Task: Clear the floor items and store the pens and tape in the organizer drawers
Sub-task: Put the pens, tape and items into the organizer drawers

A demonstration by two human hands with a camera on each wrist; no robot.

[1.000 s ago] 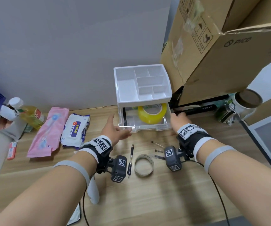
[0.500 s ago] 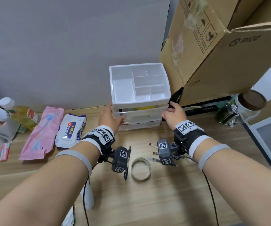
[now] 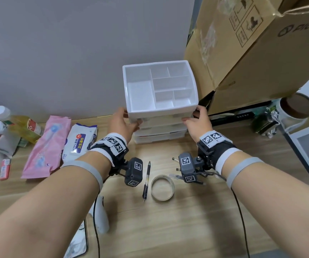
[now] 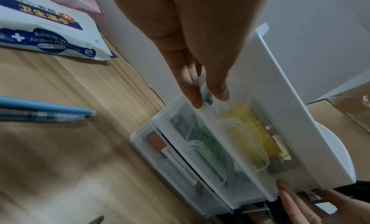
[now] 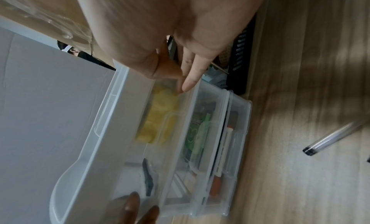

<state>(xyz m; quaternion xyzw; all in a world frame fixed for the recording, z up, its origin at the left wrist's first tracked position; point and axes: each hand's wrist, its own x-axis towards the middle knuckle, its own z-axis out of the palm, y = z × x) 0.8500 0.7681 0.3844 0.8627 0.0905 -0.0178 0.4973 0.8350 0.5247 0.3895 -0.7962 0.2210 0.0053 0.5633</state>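
The organizer [image 3: 162, 111], a white divided tray over three clear drawers, stands against the wall. Its top drawer [image 3: 161, 121] is pushed in and holds a yellow tape roll [image 4: 252, 129] [image 5: 158, 116]. My left hand [image 3: 133, 122] [image 4: 208, 99] presses straight fingers on that drawer's left front corner. Straight fingers of my right hand [image 3: 190, 118] [image 5: 180, 83] touch its right corner. On the floor between my wrists lie a black pen [image 3: 146, 180], a clear tape ring [image 3: 162, 187] and more pens [image 3: 175, 160], partly hidden by the right wrist camera.
A big cardboard box [image 3: 252, 53] leans just right of the organizer, with a black power strip [image 3: 240, 116] under it. Left on the wooden floor lie a wipes pack [image 3: 79, 144], a pink packet [image 3: 47, 148] and a bottle [image 3: 24, 127]. A brown-lidded jar [image 3: 297, 108] stands far right.
The top drawer with the yellow tape, pulled out a second ago, has been pushed in. Both hands moved forward with it to the organizer's front.
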